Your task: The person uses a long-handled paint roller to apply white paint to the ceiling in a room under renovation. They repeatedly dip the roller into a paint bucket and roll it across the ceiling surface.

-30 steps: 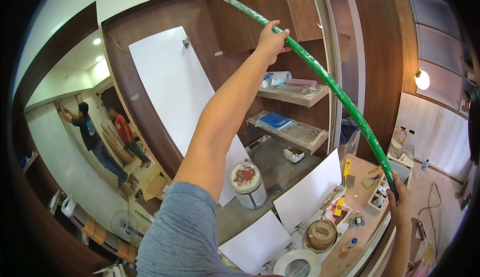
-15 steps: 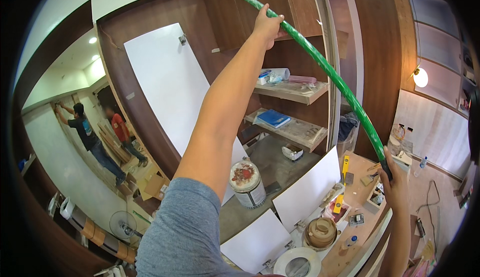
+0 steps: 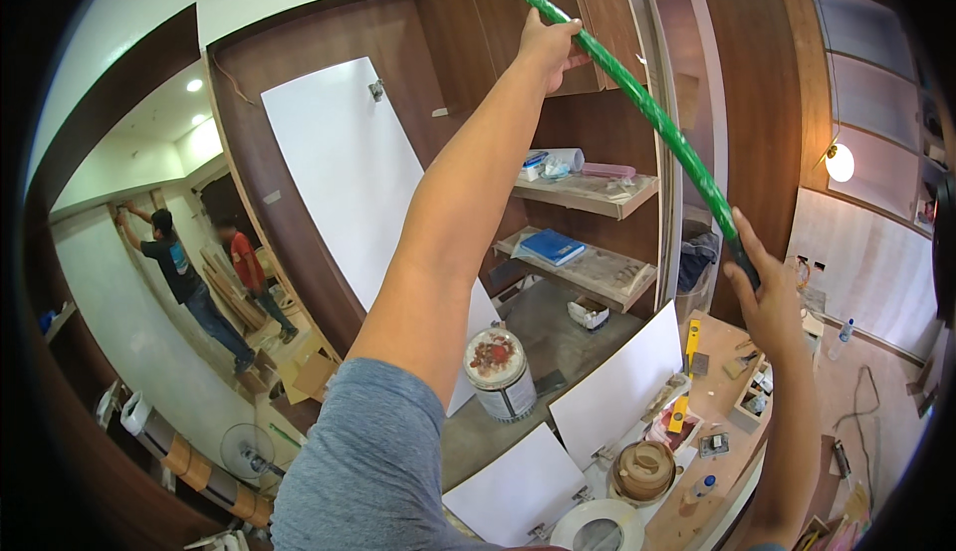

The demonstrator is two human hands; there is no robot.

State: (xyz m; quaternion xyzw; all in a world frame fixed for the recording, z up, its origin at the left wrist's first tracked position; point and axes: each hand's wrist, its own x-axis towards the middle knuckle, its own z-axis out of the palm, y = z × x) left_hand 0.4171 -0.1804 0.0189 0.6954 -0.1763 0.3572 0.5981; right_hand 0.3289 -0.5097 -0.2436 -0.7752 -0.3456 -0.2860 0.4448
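Note:
A long green pole with pale smears slants from the top of the view down to the right. My left hand is closed on its upper part in front of the wooden cabinet doors, with the arm stretched up. Lower down on the right, my right hand grips the black end of the same pole between thumb and fingers. The pole's far tip is cut off by the top edge. A white cabinet door panel with a hinge leans behind my left arm.
Below stands a messy paint tub on a grey counter. Two white panels lean near a brown tape roll. A yellow level and tools lie on the workbench. Dusty shelves hold a blue book. Two people work beyond the left opening.
My right hand has risen and shifted slightly left with the pole's black end. My left hand has moved a little right, and the pole's upper tip has passed out of view.

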